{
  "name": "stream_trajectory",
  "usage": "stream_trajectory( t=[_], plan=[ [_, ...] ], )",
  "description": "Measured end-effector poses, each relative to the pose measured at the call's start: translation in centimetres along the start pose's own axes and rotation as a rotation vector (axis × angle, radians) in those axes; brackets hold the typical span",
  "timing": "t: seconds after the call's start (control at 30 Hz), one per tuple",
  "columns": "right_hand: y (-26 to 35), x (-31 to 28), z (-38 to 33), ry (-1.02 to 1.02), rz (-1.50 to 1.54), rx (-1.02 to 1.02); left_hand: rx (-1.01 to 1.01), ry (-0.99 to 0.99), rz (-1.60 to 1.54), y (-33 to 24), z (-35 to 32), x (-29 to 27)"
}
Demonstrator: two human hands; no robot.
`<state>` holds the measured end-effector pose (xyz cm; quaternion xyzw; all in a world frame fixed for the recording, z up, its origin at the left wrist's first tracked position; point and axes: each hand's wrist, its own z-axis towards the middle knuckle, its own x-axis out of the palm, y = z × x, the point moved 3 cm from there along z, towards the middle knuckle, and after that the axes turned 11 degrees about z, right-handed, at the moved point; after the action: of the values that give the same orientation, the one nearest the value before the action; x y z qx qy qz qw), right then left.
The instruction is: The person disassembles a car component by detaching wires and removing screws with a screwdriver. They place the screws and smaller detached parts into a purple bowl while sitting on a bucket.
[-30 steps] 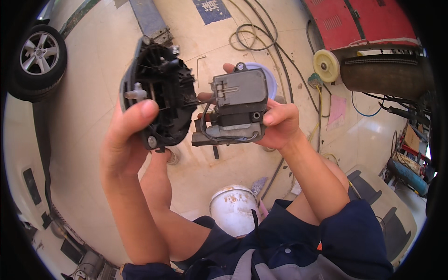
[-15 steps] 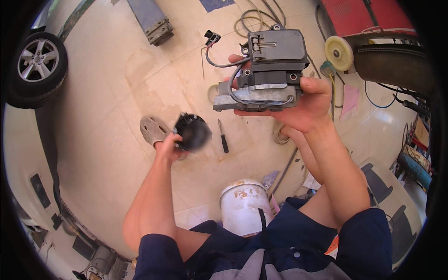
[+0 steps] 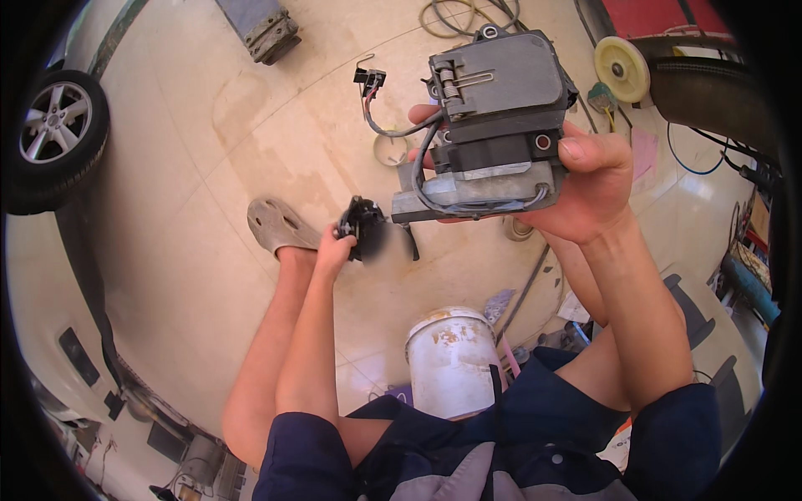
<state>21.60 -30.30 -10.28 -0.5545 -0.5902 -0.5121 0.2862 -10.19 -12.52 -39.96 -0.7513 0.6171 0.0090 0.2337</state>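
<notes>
While our right hand (image 3: 585,179) keeps the grey mechanical unit (image 3: 493,125) raised, fingers clamped round its end with wires looping off its side, our left hand (image 3: 332,249) has carried the black cover (image 3: 361,227) down toward the floor (image 3: 209,250), fingers pinching it. The two parts are now well apart. A white bucket (image 3: 451,359) stands between our knees.

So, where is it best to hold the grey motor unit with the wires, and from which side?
Probably by the solid lower body of the grey motor unit, from its right side, as the right hand holds it. The wires and their connector hang loose on the left, so keep fingers clear there.
</notes>
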Motion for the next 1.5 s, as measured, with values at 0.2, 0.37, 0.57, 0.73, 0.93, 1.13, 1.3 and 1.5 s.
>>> stream_trajectory(
  t=[0.2,0.37,0.57,0.73,0.93,1.13,1.3,1.5],
  plan=[
    [-0.2,-0.5,-0.1,-0.043,0.019,-0.010,0.545,-0.647,0.823,-4.9,-0.5,-1.2],
    [-0.6,-0.4,0.0,0.002,0.166,-0.045,0.786,-0.687,1.229,-2.5,-1.1,2.9],
    [0.0,0.1,-0.1,0.040,0.191,-0.039,0.712,-0.550,1.037,2.6,-4.8,6.8],
    [-0.6,0.1,-0.4,0.051,0.197,-0.024,0.561,-0.311,1.142,4.9,-6.5,7.7],
    [-2.6,0.9,-0.7,0.048,0.201,0.060,0.549,-0.551,0.668,-9.7,-9.6,-3.3],
    [-4.5,1.9,-0.8,0.071,0.236,0.162,0.888,-0.437,0.052,-24.5,-26.0,-9.6],
    [-7.3,2.5,-0.2,0.093,0.303,0.140,0.721,-0.182,0.249,-25.9,-30.8,-4.3],
    [-9.4,3.6,1.4,0.167,0.506,0.171,0.656,-0.193,0.017,-26.0,-30.3,-5.7]
  ],
)
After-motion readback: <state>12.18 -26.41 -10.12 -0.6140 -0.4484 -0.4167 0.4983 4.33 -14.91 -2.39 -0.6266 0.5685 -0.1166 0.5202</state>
